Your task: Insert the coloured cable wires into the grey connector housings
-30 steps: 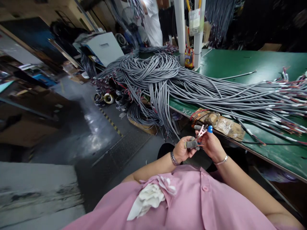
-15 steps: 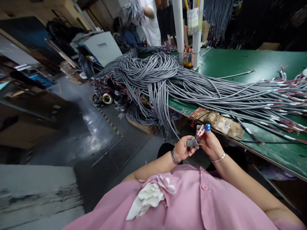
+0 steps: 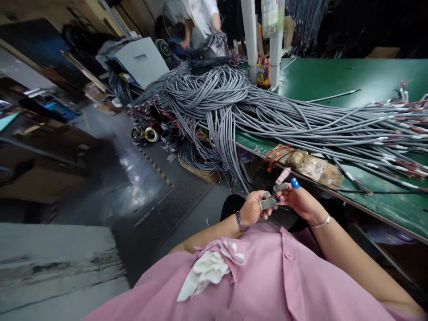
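In front of my body, a small bunch of thin coloured wires (image 3: 276,195) runs between my two hands. My left hand (image 3: 256,207), with grey covers on its fingertips, pinches the bunch. Close by on the right, the bent fingers of my right hand (image 3: 303,204) are closed at the same wires, while its thumb, wearing a blue tip cover (image 3: 294,183), sticks up. A pale pink sleeve-like piece (image 3: 283,176) stands just above the wires, pointing up toward the bench. The exact grip on the wires is partly hidden by the fingers.
Bundles of grey cable (image 3: 214,89) cover much of the green bench (image 3: 334,73) and hang over its edge. A taped wooden block (image 3: 309,167) lies at the front edge. Beyond, a person in white (image 3: 200,20) handles cables beside a white post (image 3: 249,40).
My right hand has shifted a little right, its thumb farther from the wires. The pink piece has moved up and lies differently. The person behind has lowered a cable bundle onto the bench.
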Tool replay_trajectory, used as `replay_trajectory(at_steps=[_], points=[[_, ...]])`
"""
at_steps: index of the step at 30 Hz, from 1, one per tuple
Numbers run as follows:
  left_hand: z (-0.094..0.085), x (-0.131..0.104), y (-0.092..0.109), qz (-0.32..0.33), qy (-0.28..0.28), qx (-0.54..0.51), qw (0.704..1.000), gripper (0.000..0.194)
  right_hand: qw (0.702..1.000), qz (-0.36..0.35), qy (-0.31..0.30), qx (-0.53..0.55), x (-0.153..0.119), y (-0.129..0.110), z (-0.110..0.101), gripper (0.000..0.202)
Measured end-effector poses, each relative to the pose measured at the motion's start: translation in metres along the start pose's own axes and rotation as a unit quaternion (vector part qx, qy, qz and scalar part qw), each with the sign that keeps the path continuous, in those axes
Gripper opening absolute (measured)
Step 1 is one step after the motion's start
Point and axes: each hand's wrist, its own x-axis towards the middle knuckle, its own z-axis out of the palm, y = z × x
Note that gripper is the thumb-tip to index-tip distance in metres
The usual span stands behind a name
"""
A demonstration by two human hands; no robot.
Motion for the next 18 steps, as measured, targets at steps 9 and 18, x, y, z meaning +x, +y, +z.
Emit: replay_trajectory(at_steps=[9, 18], points=[[0.007, -0.01, 0.0, 0.011, -0.007, 0.101, 0.995, 0.036, 0.97, -0.026, -0.05, -0.236, -0.019, -0.017, 0.003, 0.035], [0.006, -0.011, -0.01, -0.068, -0.131, 0.157, 0.976, 0.035, 0.901, -0.094, -0.09, -0.413, -0.016, -0.014, 0.021, 0.027]])
